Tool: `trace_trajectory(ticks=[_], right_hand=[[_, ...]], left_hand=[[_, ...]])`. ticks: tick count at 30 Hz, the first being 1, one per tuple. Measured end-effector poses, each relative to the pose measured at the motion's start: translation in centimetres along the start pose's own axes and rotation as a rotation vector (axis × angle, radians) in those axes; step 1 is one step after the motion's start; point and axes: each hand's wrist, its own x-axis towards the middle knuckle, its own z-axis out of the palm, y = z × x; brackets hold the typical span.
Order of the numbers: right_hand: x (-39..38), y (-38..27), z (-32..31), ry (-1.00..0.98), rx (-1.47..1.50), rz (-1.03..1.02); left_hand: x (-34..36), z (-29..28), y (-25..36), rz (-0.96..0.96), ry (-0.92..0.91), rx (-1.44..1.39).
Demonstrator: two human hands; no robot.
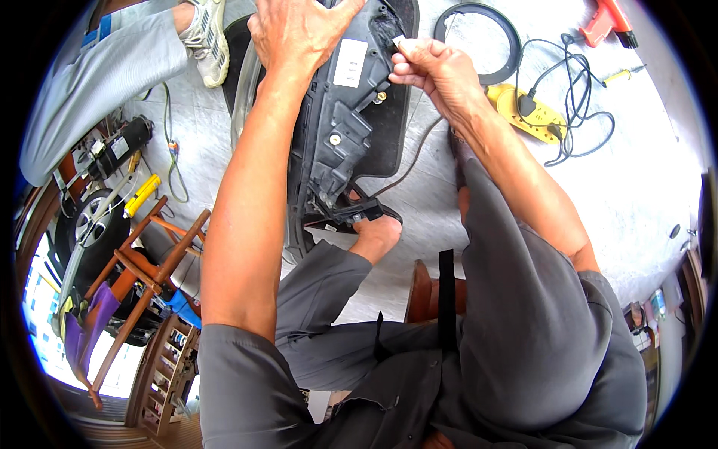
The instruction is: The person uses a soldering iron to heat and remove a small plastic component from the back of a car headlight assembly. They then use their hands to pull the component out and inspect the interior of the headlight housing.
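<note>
A large black car headlight housing (333, 138) lies in front of me with its back side up and a white label on it. My left hand (295, 37) grips its far part, fingers bent over the left edge, with some fingertips cut off by the upper rim of the picture. At the housing's far right edge, my right hand (437, 71) pinches a small whitish piece (399, 42) between thumb and fingers. That piece is too small to name, and it is close to a dark, glossy area of the housing.
Right of the housing lie a black ring (516, 45), a yellow power strip (542, 122) with a tangled black cable, and a red heat-gun-like tool (600, 24). At the left are another person's shoe (206, 45), a wooden chair frame (142, 266) and a wheel (90, 221).
</note>
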Motion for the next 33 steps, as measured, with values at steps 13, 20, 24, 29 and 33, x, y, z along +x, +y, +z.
trace_trajectory(ticks=[13, 20, 24, 29, 33], right_hand=[[0.5, -1.4, 0.0, -0.009, -0.405, -0.094], [1.6, -2.6, -0.9, -0.125, -0.403, 0.022], [0.9, -1.2, -0.9, -0.093, -0.267, 0.026], [0.7, -0.8, -1.4, -0.152, -0.23, -0.039], [0.8, -1.3, -1.6, -0.172, -0.292, -0.009]], left_hand=[[0.2, 0.1, 0.0, -0.008, 0.004, 0.019], [0.2, 0.3, -0.4, 0.007, 0.006, 0.019], [0.2, 0.4, -0.4, 0.003, 0.013, 0.017], [0.2, 0.2, -0.4, 0.01, 0.015, 0.007], [0.3, 0.7, -0.9, 0.019, 0.026, 0.033]])
